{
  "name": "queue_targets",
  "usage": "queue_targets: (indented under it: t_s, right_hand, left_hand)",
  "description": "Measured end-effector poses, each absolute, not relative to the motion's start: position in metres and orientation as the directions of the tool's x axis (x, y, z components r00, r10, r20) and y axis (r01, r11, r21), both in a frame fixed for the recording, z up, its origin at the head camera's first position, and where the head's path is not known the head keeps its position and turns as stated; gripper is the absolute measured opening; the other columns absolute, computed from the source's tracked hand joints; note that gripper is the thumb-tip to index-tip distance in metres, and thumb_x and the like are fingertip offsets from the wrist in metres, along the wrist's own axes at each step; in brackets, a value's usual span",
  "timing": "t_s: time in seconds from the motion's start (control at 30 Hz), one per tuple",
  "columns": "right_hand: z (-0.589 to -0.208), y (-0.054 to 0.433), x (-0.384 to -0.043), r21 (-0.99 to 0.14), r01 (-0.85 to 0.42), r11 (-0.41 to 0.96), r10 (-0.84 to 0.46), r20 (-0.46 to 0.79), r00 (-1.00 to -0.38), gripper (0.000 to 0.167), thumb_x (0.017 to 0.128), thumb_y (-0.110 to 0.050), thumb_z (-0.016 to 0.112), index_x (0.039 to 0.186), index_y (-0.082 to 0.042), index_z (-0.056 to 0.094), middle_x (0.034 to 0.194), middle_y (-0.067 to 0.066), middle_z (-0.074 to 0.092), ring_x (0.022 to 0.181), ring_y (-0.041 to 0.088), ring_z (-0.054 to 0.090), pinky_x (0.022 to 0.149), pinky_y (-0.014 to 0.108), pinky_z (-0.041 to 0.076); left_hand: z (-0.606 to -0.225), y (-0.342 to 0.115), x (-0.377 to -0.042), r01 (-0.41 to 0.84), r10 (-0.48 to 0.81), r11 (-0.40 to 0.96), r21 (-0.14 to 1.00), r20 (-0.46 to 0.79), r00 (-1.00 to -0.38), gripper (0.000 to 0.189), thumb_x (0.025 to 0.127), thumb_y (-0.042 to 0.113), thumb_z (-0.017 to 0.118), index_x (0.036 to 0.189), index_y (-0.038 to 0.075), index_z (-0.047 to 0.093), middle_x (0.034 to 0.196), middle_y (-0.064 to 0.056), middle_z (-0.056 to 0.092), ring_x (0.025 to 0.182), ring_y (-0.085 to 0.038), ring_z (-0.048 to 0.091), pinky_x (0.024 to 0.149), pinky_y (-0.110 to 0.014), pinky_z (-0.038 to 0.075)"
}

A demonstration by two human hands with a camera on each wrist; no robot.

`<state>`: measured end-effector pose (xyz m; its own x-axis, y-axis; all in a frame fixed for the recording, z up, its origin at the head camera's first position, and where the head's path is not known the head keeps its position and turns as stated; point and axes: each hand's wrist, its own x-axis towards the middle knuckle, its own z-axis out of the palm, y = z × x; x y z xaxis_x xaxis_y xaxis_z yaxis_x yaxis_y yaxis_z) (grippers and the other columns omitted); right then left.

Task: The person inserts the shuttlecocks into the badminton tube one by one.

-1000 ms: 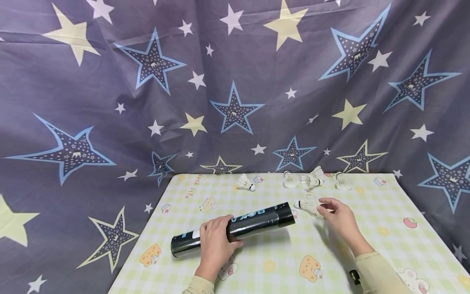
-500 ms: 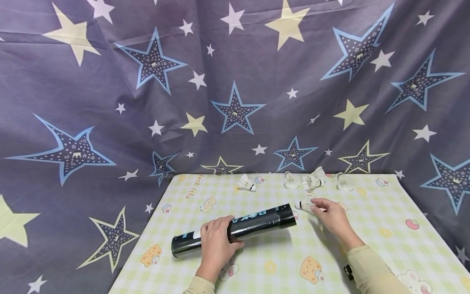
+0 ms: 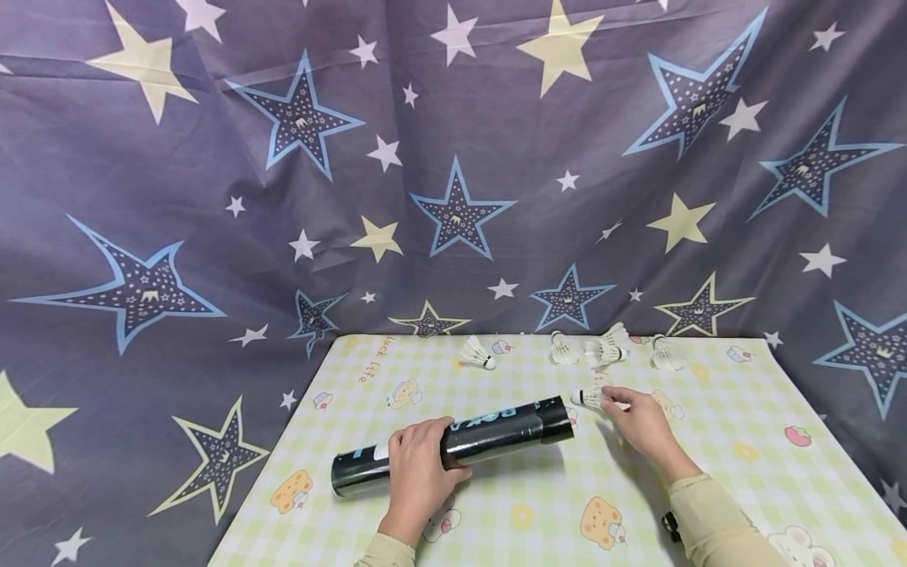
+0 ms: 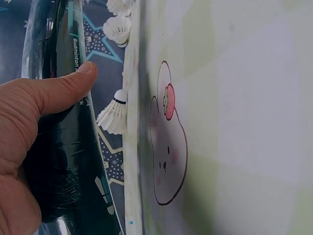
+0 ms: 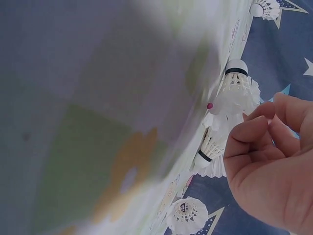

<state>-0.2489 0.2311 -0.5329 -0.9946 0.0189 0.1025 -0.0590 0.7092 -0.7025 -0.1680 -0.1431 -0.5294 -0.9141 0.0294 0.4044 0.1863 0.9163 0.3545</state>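
Observation:
My left hand grips a long black badminton shuttlecock tube round its middle, thumb along the near side. The tube lies at a slant over the table, its right end higher. In the left wrist view, the thumb presses the shiny tube beside printed lettering. My right hand pinches a white shuttlecock by its feathers. Its cork base with a dark band points left, just past the tube's right end. In the right wrist view, the curled fingers overlap the feathers of the held shuttlecock.
Several more shuttlecocks lie along the table's back edge: one at left, one near the middle, an overlapping cluster and one at right. A checked cartoon cloth covers the table. Behind hangs a star-patterned curtain.
My right hand has shifted slightly left, its fingers covering more of the shuttlecock's feathers. The shuttlecock, tube and left hand stay nearly in place.

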Motion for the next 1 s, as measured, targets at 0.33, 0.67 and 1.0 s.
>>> queue_targets:
  t_s: [0.33,0.67,1.0]
  right_hand:
    - [-0.532,0.239,-0.241,-0.785,0.007,0.62,0.095,0.066,-0.993,0.04,0.104,-0.022,0.069,0.138,-0.001,0.071,0.126,0.021,0.076,0.106,0.029,0.072,0.078,0.025,0.056]
    - [-0.524,0.25,-0.227,-0.872,0.109,0.477,0.159,-0.036,-0.987,0.046,0.104,-0.028,0.072,0.141,-0.002,0.068,0.118,0.008,0.076,0.087,-0.003,0.059,0.073,0.015,0.053]
    - [-0.507,0.243,-0.213,-0.968,0.074,0.238,0.114,-0.048,-0.992,0.051,0.102,-0.026,0.075,0.143,0.003,0.065,0.085,-0.023,0.069,0.069,0.003,0.056,0.064,0.022,0.051]
  left_hand:
    - [-0.531,-0.142,-0.168,0.179,0.033,0.92,0.35,0.385,-0.922,0.084,0.06,0.042,0.106,0.134,0.024,0.071,0.13,-0.002,0.075,0.12,-0.03,0.067,0.108,-0.057,0.043]
    - [-0.531,-0.142,-0.168,0.182,0.032,0.918,0.352,0.392,-0.919,0.085,0.058,0.041,0.107,0.133,0.024,0.071,0.13,-0.002,0.076,0.119,-0.03,0.067,0.107,-0.056,0.043]
    - [-0.531,-0.141,-0.168,0.178,0.033,0.923,0.34,0.392,-0.919,0.085,0.058,0.042,0.107,0.133,0.025,0.071,0.129,-0.002,0.076,0.119,-0.03,0.067,0.107,-0.056,0.044]
